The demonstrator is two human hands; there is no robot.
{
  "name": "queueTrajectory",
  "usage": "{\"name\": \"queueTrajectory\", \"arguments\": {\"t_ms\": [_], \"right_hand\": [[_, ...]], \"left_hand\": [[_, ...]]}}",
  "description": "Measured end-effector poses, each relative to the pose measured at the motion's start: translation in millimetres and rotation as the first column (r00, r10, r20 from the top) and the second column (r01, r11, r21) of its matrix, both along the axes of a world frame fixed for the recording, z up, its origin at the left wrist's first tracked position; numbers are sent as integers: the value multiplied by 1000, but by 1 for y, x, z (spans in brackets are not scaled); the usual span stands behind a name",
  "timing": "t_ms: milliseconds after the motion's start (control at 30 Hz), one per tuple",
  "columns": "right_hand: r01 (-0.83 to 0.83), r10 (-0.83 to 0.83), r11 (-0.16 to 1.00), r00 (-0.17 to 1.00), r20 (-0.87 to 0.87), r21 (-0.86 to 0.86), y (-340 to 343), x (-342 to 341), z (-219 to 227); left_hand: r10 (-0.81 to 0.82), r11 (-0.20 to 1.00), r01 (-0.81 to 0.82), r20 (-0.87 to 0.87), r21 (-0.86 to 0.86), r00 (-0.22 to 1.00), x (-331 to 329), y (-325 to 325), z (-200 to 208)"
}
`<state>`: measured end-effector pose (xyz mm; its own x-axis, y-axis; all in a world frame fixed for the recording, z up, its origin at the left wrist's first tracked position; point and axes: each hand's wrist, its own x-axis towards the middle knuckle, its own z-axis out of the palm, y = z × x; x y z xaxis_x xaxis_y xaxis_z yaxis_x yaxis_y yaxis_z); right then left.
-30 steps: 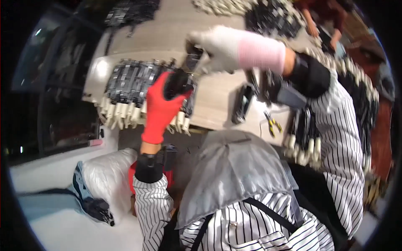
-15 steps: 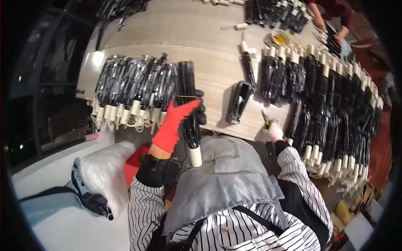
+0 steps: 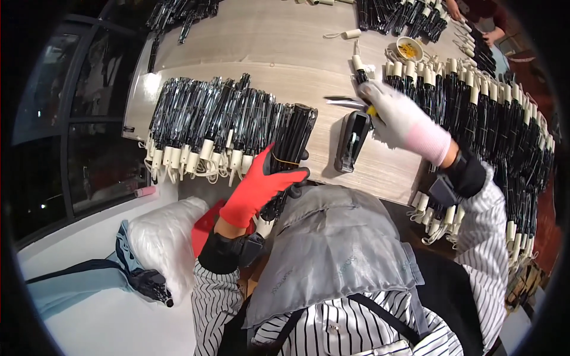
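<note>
My left hand [image 3: 264, 184], in a red glove with black fingertips, is closed around a folded black umbrella frame [image 3: 292, 139]. A thin yellow band circles the frame, and its pale handle points down toward my lap. My right hand [image 3: 404, 115], in a white and pink glove, is raised over the table, gripping scissors [image 3: 347, 102] with yellow showing at the grip. Motion blurs the blades, which point left. Just below them stands a black tool like a tape dispenser [image 3: 352, 142]. Left of my left hand lies a row of similar umbrella frames [image 3: 205, 118] with cream handles and cords.
More umbrella frames [image 3: 475, 130] are piled along the right. A bowl [image 3: 420, 50] with small yellow-orange pieces sits beyond them. One loose cream handle [image 3: 351, 34] lies at the back. Another person's hand [image 3: 493, 37] shows at the upper right. White plastic wrapping [image 3: 172, 231] is at my left.
My right hand has risen from the table's near edge, carrying the scissors up and left past the black tool. My left hand still holds the umbrella frame; the whole view has shifted slightly.
</note>
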<state>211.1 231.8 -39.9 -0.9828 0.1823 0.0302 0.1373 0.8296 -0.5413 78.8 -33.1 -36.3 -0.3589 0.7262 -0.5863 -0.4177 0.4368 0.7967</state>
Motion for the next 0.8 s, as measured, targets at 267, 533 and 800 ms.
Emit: {"name": "queueTrajectory", "arguments": {"t_ms": [267,533,800], "right_hand": [[-265,209,848,963,171,460,2,-30,33],[-326,133,751,926,352,574,3,-54,28],[-225,147,887,965,215,403,33,-49,-63]], "left_hand": [[-29,999,30,17,-37,999,7,5,10],[30,1000,-29,-82,12,996,13,15,-15],[-191,969,50,-602,-242,775,-41,16,-77]]}}
